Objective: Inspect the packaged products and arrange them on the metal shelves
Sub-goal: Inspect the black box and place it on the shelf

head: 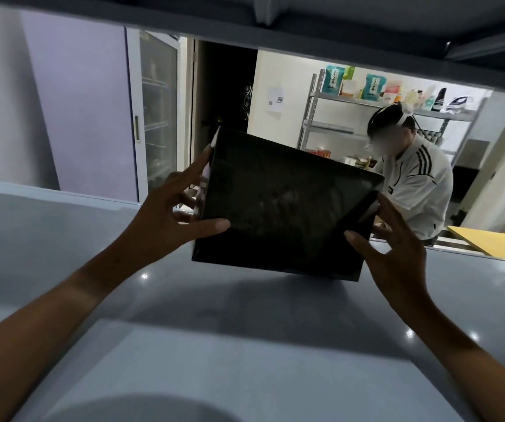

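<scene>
**Black box held over the grey shelf**

The box, flat, black and glossy, is held tilted just above the grey metal shelf, its lower edge close to the surface; whether it touches cannot be told. Its left side is gripped by the left hand, thumb laid on the front face and fingers stretched up along the edge. Its lower right corner is pinched by the right hand, thumb in front and fingers behind. Beyond the box, to its right, a person in a white striped jacket is seen before a rack loaded with packets. Behind the box, to its left, a glass-door cabinet is seen.
</scene>
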